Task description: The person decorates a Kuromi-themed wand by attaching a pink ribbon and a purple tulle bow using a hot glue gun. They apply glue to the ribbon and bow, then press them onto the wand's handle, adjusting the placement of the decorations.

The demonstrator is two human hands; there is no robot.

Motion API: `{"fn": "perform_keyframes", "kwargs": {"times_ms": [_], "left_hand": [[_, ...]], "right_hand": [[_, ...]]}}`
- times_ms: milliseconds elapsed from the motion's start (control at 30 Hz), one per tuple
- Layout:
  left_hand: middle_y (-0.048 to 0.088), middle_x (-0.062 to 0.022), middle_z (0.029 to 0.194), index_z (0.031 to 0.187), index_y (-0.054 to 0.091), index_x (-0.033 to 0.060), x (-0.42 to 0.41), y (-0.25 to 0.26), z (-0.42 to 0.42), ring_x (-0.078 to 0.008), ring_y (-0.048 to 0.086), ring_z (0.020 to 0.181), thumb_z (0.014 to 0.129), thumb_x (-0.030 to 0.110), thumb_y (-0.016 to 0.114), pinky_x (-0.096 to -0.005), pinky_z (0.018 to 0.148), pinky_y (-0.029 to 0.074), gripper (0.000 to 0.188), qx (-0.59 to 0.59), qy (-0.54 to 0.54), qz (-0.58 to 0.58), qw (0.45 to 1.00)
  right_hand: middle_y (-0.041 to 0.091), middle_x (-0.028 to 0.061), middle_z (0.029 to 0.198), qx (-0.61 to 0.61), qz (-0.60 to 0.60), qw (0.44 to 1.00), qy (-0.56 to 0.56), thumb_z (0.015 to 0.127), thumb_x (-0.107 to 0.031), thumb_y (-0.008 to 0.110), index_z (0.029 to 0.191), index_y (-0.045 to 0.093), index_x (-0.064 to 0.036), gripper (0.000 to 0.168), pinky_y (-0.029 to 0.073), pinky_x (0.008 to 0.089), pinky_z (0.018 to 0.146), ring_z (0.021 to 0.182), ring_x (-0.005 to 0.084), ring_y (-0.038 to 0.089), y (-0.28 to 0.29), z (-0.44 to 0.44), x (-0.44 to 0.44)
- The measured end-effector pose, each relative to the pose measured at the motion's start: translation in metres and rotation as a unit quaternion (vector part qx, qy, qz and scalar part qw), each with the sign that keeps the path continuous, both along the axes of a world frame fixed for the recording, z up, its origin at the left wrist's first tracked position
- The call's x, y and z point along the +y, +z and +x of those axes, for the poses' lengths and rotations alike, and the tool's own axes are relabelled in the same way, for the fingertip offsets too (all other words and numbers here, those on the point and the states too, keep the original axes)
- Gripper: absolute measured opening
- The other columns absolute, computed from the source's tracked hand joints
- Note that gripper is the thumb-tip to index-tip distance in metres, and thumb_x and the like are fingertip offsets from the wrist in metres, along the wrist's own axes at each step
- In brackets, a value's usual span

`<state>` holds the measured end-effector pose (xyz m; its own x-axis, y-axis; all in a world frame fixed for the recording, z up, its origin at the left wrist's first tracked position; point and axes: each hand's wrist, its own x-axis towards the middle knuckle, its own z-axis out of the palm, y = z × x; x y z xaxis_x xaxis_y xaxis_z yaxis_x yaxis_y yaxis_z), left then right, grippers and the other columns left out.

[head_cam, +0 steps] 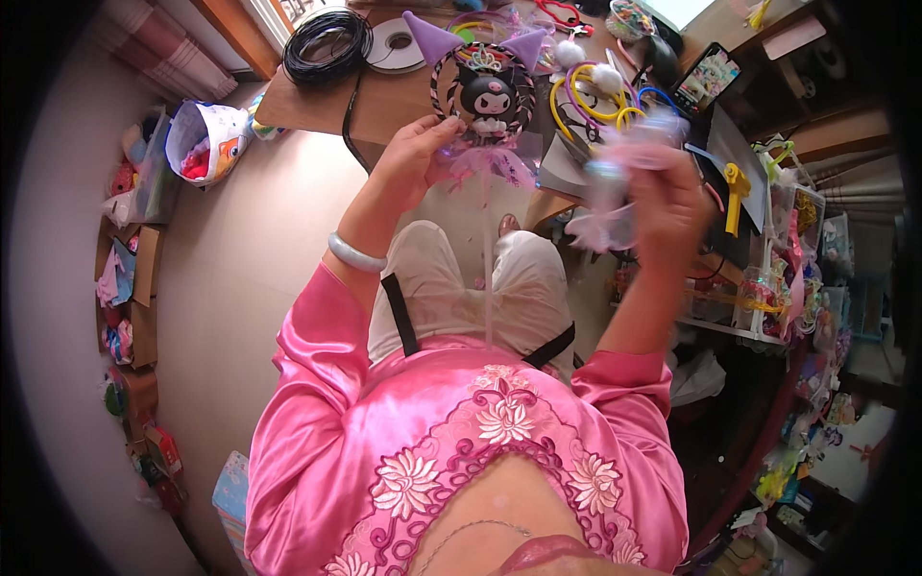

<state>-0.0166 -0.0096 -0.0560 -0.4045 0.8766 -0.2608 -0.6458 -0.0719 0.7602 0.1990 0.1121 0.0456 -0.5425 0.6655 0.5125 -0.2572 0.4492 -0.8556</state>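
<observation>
My left hand [421,155] grips the base of a wand ornament at the table's edge. Its black and white cartoon figurine [491,101] wears a small tiara and sits inside a ring [437,86] wrapped in black and pink stripes. Two lilac cone-shaped horns [434,39] top the ring. A pink-lilac tulle bow [497,164] is below the figurine, and a pale translucent stick [488,266] runs down towards my lap. Raised on the right, my right hand [666,194] holds a blurred bundle of pale pink sheer ribbon [609,223].
On the wooden table [310,108] are a black cable coil [328,47], a white spool [397,45], coloured hoops [576,90] and a phone [709,78]. A yellow glue gun [735,198] stands at right, near a rack of trimmings [771,309]. A fabric bin [205,140] is at left.
</observation>
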Motion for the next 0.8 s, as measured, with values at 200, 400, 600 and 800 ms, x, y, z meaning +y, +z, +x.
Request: {"fn": "perform_keyframes", "kwargs": {"times_ms": [200, 400, 600, 800], "left_hand": [[0.060, -0.0086, 0.096, 0.115, 0.049, -0.0004, -0.004, 0.029, 0.007, -0.0203, 0.063, 0.086, 0.091, 0.031, 0.054, -0.0349, 0.074, 0.054, 0.040, -0.066, -0.041, 0.046, 0.996], [0.056, -0.0102, 0.106, 0.120, 0.043, -0.0023, 0.005, 0.015, 0.009, -0.0181, 0.058, 0.094, 0.073, 0.042, 0.073, -0.0335, 0.080, 0.049, 0.071, 0.175, -0.004, -0.098, 0.980], [0.049, -0.0116, 0.118, 0.134, 0.023, 0.0009, 0.003, 0.006, 0.009, -0.0193, 0.050, 0.106, 0.066, 0.035, 0.081, -0.0309, 0.088, 0.043, 0.096, 0.200, -0.011, -0.045, 0.979], [0.040, -0.0125, 0.129, 0.140, 0.004, 0.0065, 0.002, 0.016, 0.012, -0.0210, 0.045, 0.114, 0.065, 0.026, 0.082, -0.0324, 0.092, 0.041, 0.110, 0.232, -0.026, 0.014, 0.972]], "right_hand": [[0.057, 0.0076, 0.073, -0.201, 0.306, 0.925, -0.101, 0.076, -0.011, 0.066, 0.076, 0.057, -0.007, 0.010, 0.039, 0.0377, 0.065, 0.068, 0.0271, 0.055, -0.083, -0.069, -0.011], [0.055, 0.0067, 0.074, -0.243, 0.326, 0.907, -0.112, 0.077, -0.015, 0.062, 0.077, 0.054, -0.008, 0.010, 0.036, 0.0372, 0.067, 0.070, 0.0263, 0.054, -0.100, -0.075, -0.010], [0.056, 0.0080, 0.074, -0.232, 0.348, 0.902, -0.109, 0.076, -0.009, 0.064, 0.077, 0.056, -0.007, 0.007, 0.037, 0.0371, 0.067, 0.072, 0.0273, 0.055, -0.088, -0.068, -0.007], [0.057, 0.0115, 0.079, -0.262, 0.307, 0.915, -0.028, 0.074, -0.006, 0.064, 0.082, 0.061, -0.002, 0.009, 0.041, 0.0393, 0.071, 0.077, 0.0314, 0.056, -0.070, -0.066, 0.006]]}}
